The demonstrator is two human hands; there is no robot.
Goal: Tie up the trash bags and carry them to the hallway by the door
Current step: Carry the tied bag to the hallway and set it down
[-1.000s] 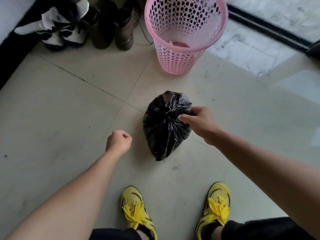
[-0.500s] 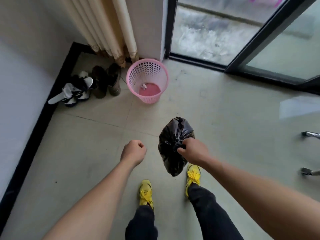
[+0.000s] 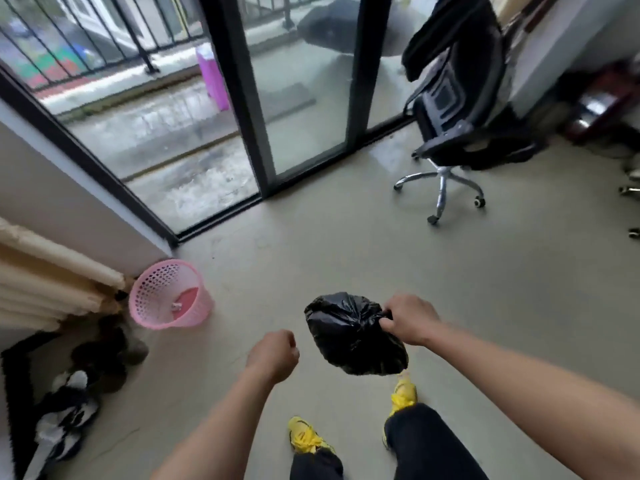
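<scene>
So bag (image 3: 349,337) looks tied; my R hand (image 3: 410,320) grips its neck, L hand (image 3: 273,355) fisted, empty; hallway carry pending.

The black trash bag (image 3: 353,336), small, glossy, crinkled and bulging full, hangs clear of the floor (image 3: 346,237) and tilts sideways, its gathered neck, seemingly knotted though blur hides the detail, gripped in the right hand (image 3: 410,320).

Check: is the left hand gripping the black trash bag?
No, the left hand is a curled fist holding nothing beside the black trash bag, which the right hand grips at its neck.
</scene>
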